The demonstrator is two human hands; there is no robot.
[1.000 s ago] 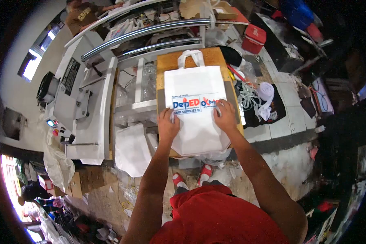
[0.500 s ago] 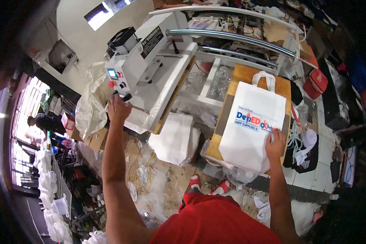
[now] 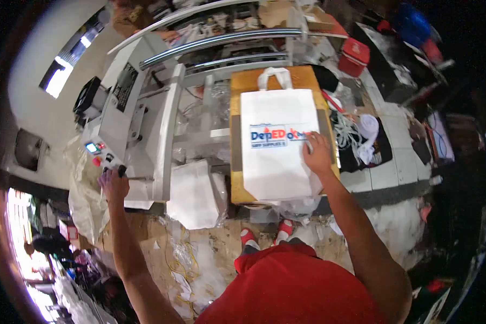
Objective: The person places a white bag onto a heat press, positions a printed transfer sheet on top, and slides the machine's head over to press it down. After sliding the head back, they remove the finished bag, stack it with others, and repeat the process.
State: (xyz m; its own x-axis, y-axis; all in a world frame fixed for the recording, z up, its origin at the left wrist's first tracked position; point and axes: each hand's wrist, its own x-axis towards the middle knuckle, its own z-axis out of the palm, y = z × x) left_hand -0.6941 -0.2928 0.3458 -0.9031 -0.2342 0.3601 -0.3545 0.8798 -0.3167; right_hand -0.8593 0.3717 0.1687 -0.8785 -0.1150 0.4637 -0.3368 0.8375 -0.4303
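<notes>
My left hand is closed round a black handle at the front of a white heat press. A white tote bag lies flat, handles away from me, on a wooden-topped platen. Across its middle is a blue and red "DepED" print. My right hand rests on the bag's right side, fingers spread over the right end of the print and partly hiding it.
White bags are stacked below, between press and platen. Chrome rails cross behind. White cords and a red pouch lie to the right. Another person's arm shows at the back. A yellow cable trails on the floor.
My view has turned, so the press and bag appear further left. The left hand stays at the press handle. The right hand stays on the bag and covers more of the print's right end.
</notes>
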